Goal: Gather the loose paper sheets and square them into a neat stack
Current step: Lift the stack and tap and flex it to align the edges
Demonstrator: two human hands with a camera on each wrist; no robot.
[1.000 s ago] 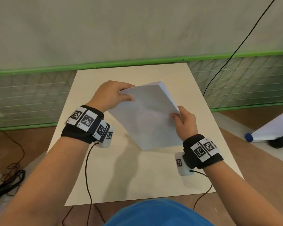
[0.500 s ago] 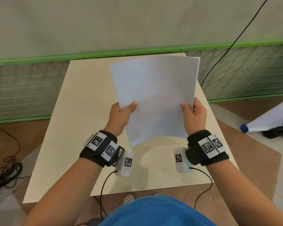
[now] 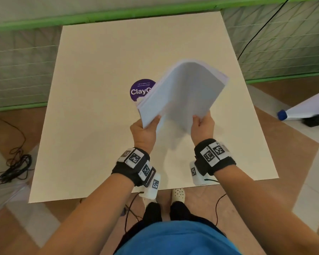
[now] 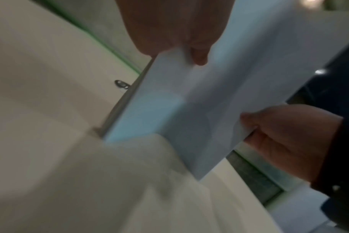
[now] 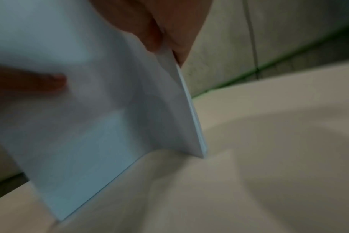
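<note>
A bundle of white paper sheets (image 3: 182,94) is held above the cream table (image 3: 92,126), curled over at its far end and blurred by motion. My left hand (image 3: 145,131) pinches the bundle's near left corner, thumb on top. My right hand (image 3: 203,127) pinches the near right corner. In the left wrist view the sheets (image 4: 189,110) run between my left hand (image 4: 175,31) and my right hand (image 4: 289,138). The right wrist view shows the sheets (image 5: 90,118) gripped by my right hand (image 5: 163,34), their lower corner close to the tabletop.
A round purple sticker (image 3: 140,90) on the table is partly covered by the sheets. A green-edged mesh barrier (image 3: 17,70) borders the far and left sides. Coiled black cable (image 3: 13,168) lies on the floor at left; a blue-capped white roll (image 3: 302,109) lies at right.
The sheets went from a tilted hold to upright in both hands, and now they tip forward and curl over. Both hands have drawn closer to my body. The view has tilted down.
</note>
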